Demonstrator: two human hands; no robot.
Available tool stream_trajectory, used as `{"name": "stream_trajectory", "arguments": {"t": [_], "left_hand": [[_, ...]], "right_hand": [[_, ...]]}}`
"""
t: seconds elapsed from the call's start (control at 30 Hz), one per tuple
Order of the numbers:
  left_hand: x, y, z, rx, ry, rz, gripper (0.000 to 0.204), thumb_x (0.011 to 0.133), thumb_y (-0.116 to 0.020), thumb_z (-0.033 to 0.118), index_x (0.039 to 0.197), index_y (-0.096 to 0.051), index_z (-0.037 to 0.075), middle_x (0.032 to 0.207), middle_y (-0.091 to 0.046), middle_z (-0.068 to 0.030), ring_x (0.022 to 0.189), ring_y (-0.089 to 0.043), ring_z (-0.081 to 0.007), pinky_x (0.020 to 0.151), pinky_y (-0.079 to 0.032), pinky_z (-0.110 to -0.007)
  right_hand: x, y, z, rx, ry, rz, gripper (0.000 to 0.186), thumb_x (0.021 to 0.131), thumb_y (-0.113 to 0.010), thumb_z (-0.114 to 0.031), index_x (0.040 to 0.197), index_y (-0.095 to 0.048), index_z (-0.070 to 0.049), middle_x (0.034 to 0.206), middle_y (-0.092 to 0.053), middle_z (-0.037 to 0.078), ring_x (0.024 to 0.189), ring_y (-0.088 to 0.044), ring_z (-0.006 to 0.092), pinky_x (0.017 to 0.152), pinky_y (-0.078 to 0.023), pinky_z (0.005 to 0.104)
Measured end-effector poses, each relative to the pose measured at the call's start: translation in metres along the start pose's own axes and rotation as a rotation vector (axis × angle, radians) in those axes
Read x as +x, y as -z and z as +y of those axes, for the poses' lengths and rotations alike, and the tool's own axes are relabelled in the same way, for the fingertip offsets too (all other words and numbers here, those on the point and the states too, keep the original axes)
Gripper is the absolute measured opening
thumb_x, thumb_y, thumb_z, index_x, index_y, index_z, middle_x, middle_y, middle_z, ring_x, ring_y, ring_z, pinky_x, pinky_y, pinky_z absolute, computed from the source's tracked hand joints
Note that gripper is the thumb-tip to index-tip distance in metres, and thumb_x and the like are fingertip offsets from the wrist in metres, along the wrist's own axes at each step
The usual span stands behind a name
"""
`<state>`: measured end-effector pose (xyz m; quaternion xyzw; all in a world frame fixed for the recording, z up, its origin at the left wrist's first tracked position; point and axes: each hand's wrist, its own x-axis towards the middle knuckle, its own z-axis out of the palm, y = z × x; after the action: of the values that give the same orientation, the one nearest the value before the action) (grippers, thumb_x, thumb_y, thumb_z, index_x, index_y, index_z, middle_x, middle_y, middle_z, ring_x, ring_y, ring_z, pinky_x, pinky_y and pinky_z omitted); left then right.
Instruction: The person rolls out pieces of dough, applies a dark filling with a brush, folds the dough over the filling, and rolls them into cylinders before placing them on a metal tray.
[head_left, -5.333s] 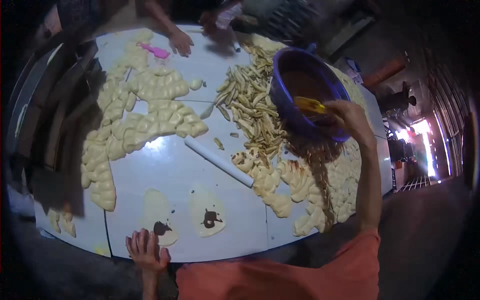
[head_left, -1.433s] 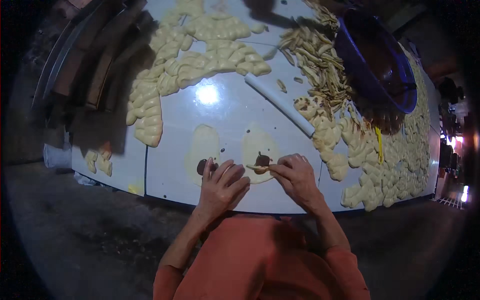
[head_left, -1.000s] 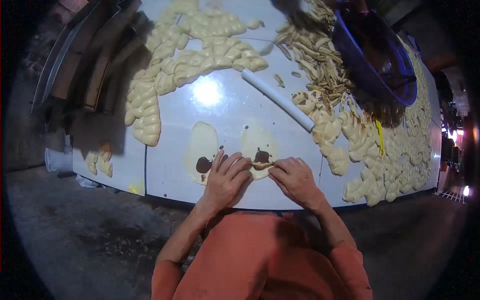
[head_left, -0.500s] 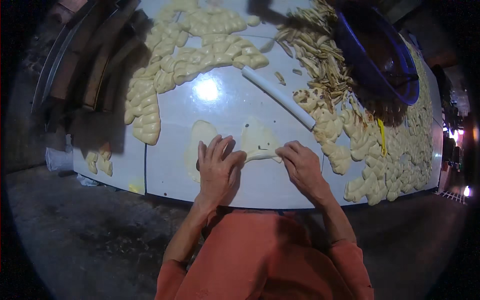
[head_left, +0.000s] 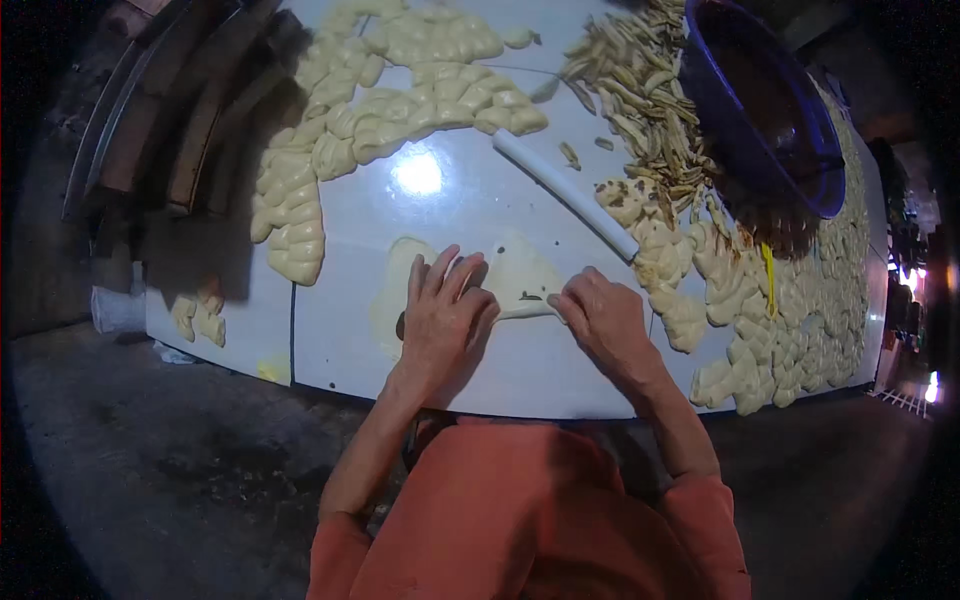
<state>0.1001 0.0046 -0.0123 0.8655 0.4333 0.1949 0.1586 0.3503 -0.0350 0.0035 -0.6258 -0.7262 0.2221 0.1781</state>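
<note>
1. The right sheet point(head_left: 525, 268) of dough lies on the table point(head_left: 355, 225) between my hands, near edge folded over.
2. My right hand point(head_left: 608, 318) pinches the fold's right end.
3. My left hand point(head_left: 438, 322) is at its left end, fingers extended; whether it grips, I cannot tell.
4. It partly hides the left sheet point(head_left: 394, 285).
5. The rod point(head_left: 565, 195) lies beyond.

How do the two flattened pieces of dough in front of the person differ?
The left dough sheet lies flat where it shows, while the right dough sheet is turned over at its near edge. A dark patch shows on the left dough sheet beside the left hand; the right dough sheet shows only small dark marks. Both are pale, thin and on the white table.
</note>
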Motion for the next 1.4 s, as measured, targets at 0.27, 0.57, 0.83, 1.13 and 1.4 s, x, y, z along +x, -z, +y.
{"name": "stream_trajectory", "arguments": {"t": [0.27,0.57,0.83,1.13,1.4], "left_hand": [[-0.002,0.000,-0.001,-0.120,-0.109,0.038,0.023,0.081,-0.081,0.017,0.101,-0.072,0.008,0.129,-0.062,-0.0107,0.133,-0.052,-0.0350,0.110,-0.042,-0.056],[0.013,-0.001,-0.003,-0.021,0.055,0.046,0.017,0.090,-0.073,0.017,0.101,-0.068,0.005,0.132,-0.060,-0.0115,0.134,-0.048,-0.0356,0.113,-0.033,-0.059],[0.019,-0.006,-0.002,0.167,-0.121,-0.237,0.083,0.095,-0.054,0.064,0.150,-0.048,0.001,0.159,-0.045,-0.0145,0.152,-0.034,-0.0334,0.121,-0.013,-0.070],[0.007,0.003,-0.008,0.179,-0.063,-0.265,0.080,0.096,-0.059,0.057,0.155,-0.041,0.006,0.161,-0.041,-0.0142,0.153,-0.031,-0.0333,0.120,-0.015,-0.071],[0.011,0.002,-0.015,-0.075,-0.291,0.065,0.014,0.084,-0.076,0.015,0.096,-0.071,0.011,0.097,-0.065,-0.0035,0.102,-0.063,-0.0230,0.103,-0.046,-0.047]], "right_hand": [[-0.010,-0.011,0.010,-0.044,0.305,0.076,0.016,0.090,-0.075,-0.017,0.101,-0.069,-0.008,0.093,-0.065,0.010,0.079,-0.066,0.0317,0.067,-0.052,0.0409],[0.005,-0.013,0.010,-0.076,-0.065,0.134,0.011,0.095,-0.070,-0.018,0.099,-0.066,-0.008,0.089,-0.063,0.008,0.076,-0.067,0.0299,0.064,-0.054,0.0408],[0.019,-0.011,0.010,-0.291,0.348,-0.191,0.083,0.096,-0.048,-0.068,0.151,-0.048,-0.006,0.161,-0.043,0.015,0.152,-0.034,0.0308,0.125,-0.019,0.0572],[0.019,0.003,0.024,-0.247,0.295,-0.200,0.083,0.092,-0.058,-0.064,0.149,-0.050,-0.005,0.159,-0.046,0.016,0.151,-0.036,0.0351,0.125,-0.019,0.0585],[0.006,-0.005,0.020,-0.077,0.461,0.059,0.017,0.090,-0.074,-0.019,0.100,-0.066,-0.008,0.096,-0.064,0.007,0.090,-0.064,0.0291,0.079,-0.049,0.0432]]}}
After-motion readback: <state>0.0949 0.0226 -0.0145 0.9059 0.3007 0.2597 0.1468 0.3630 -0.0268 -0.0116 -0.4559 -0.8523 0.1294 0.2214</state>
